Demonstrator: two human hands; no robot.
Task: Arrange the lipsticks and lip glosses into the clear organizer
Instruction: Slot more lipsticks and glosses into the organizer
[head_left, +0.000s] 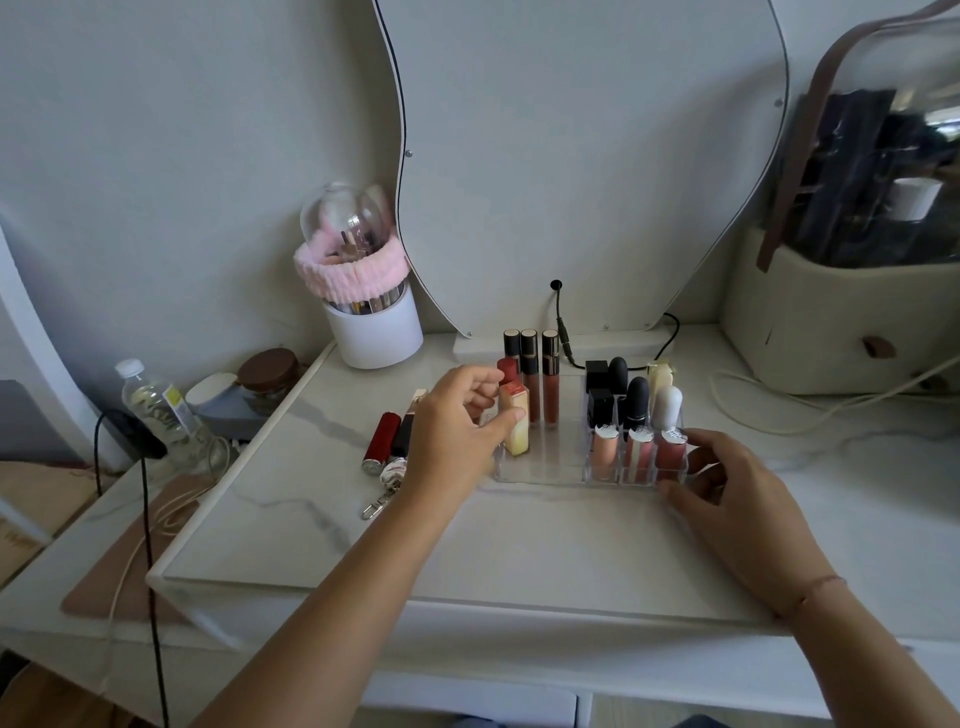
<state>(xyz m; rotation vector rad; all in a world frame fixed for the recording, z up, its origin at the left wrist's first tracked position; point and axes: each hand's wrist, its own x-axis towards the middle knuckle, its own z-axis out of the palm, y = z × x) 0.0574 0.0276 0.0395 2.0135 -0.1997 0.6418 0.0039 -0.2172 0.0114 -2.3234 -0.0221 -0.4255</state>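
Note:
The clear organizer (550, 470) stands on the marble tabletop. Its right half holds three pink lip glosses (636, 452) in front and black and white lipsticks (635, 400) behind. Three tall dark-capped glosses (549, 379) stand at its back left. My left hand (457, 431) grips a cream lipstick with a coral cap (516, 421), held upright in the organizer's left section. My right hand (727, 488) rests against the organizer's right front corner, fingers curled on its wall. A red lipstick (381, 441) and a dark tube (404, 431) lie on the table to the left.
A white brush holder with a pink headband (371, 312) stands at the back left, beside a mirror (587, 156). A cream cosmetic case (841, 312) sits at the back right. A key clip (382, 499) lies near the loose lipsticks. A water bottle (161, 410) and cables lie off the left edge.

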